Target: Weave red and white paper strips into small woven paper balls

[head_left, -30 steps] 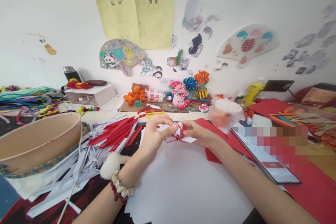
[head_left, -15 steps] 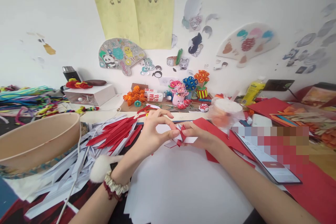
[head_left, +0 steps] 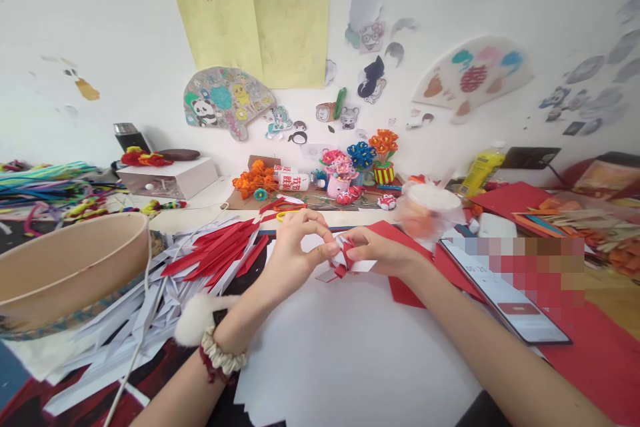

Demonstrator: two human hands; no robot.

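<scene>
Between my two hands is a small woven ball of red and white paper strips (head_left: 343, 257), with loose strip ends sticking out to both sides. My left hand (head_left: 303, 247) pinches its left side between thumb and fingertips. On its right side, my right hand (head_left: 375, 250) grips with thumb and curled fingers, which hide part of it. Below both hands lies a stack of white paper (head_left: 350, 347). Red folded strips (head_left: 220, 257) and white folded strips (head_left: 120, 327) are heaped left of my left hand.
A beige basket (head_left: 75, 270) stands at far left, with a white cable (head_left: 145, 300) running past it. At right lie a phone (head_left: 510, 293) and red paper (head_left: 600, 360). Behind are a lidded cup (head_left: 431, 207), scissors (head_left: 290, 208), paper-strip balls (head_left: 387, 202) and craft flowers (head_left: 384, 147).
My fingers have shifted slightly on the paper ball, and more of its red and white weave now shows. The whole view has moved a little.
</scene>
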